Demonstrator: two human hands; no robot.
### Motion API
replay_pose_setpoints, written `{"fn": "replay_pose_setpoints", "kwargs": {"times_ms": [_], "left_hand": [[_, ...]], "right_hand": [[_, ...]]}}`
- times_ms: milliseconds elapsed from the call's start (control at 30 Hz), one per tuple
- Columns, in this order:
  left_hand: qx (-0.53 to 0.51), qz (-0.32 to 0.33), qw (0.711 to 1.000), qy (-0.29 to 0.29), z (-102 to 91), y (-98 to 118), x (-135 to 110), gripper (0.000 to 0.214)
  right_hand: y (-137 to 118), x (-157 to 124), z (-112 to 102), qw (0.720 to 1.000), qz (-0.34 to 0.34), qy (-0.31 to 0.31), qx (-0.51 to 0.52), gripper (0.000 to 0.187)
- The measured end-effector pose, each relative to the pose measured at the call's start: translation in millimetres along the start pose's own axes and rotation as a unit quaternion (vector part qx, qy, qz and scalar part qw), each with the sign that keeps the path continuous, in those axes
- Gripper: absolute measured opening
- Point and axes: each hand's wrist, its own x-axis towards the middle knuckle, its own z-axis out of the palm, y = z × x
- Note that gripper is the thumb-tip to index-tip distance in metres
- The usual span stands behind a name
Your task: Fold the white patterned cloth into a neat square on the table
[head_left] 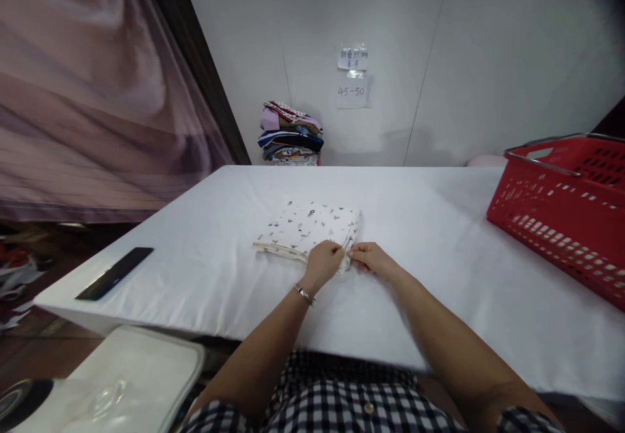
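A folded white cloth point(312, 224) with small dark and purple prints lies flat in the middle of the white-covered table. My left hand point(325, 260) is closed on its near right corner, thumb and fingers pinched together. Just to the right, my right hand point(371, 258) pinches the right edge of the same cloth, close to my left fingertips. Several layers show along the cloth's near edge. The exact bit of fabric between the fingers is partly hidden.
A red plastic basket point(561, 205) with a metal handle stands on the table at the right. A flat black object point(116, 273) lies near the left edge. Behind the table is a stack of folded fabrics point(291, 137) against the wall. A pink curtain point(97, 94) hangs at left.
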Motion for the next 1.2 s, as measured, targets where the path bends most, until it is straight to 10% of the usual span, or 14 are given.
{"fn": "replay_pose_setpoints", "kwargs": {"times_ms": [200, 433, 1200], "left_hand": [[-0.007, 0.013, 1.0, 0.014, 2.3, -3.2, -1.4, 0.027], [-0.002, 0.025, 0.999, 0.04, 4.7, -7.8, -4.8, 0.036], [0.052, 0.134, 0.989, 0.037, 7.2, -25.5, -27.4, 0.019]], "right_hand": [[-5.2, -4.3, 1.3, 0.996, -0.055, 0.075, 0.003, 0.011], [-9.3, -13.5, 7.0, 0.998, -0.021, -0.031, -0.041, 0.027], [-5.4, -8.3, 10.8, 0.999, 0.0, 0.046, 0.001, 0.018]]}}
